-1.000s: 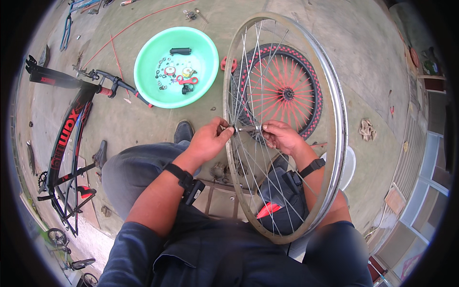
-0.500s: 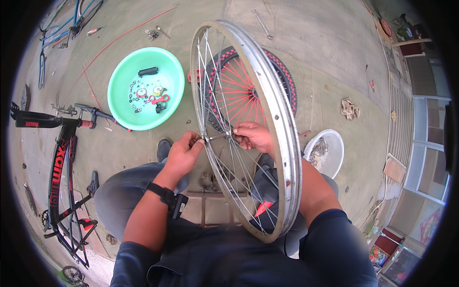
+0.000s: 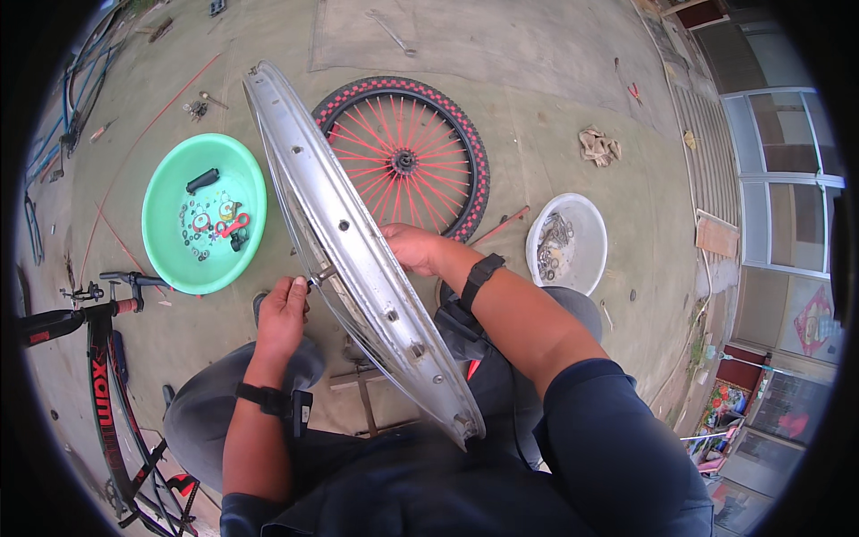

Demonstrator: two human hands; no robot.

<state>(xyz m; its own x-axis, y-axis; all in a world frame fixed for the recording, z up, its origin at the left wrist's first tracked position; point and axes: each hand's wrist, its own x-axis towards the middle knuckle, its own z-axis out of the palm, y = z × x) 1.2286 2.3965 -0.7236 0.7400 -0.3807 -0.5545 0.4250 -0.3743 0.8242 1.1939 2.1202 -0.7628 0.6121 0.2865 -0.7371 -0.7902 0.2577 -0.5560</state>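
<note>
A bare silver bicycle wheel (image 3: 344, 210) without a tyre stands between my arms, seen nearly edge-on, its top leaning left. My left hand (image 3: 283, 313) is closed at the axle (image 3: 324, 274) end that sticks out on the wheel's left side, thumb and fingers pinched there. On the other side, my right hand (image 3: 413, 248) reaches in behind the rim. The rim hides its fingertips and the far axle end, so I cannot see what they hold. Thin metal spokes show along the rim's left side.
A green basin (image 3: 154, 215) with small bike parts stands at left. Beyond the rim lies a red-spoked wheel (image 3: 404, 161) with a tyre. A whitish bucket (image 3: 601, 255) holding metal parts is at right, a crumpled cloth (image 3: 598, 147) behind it. A bike frame (image 3: 103, 394) lies far left.
The wheel has turned and tilted: its top now leans left and the rim's outer face shows. My right hand's fingers have gone out of sight behind the rim. The whole view has shifted.
</note>
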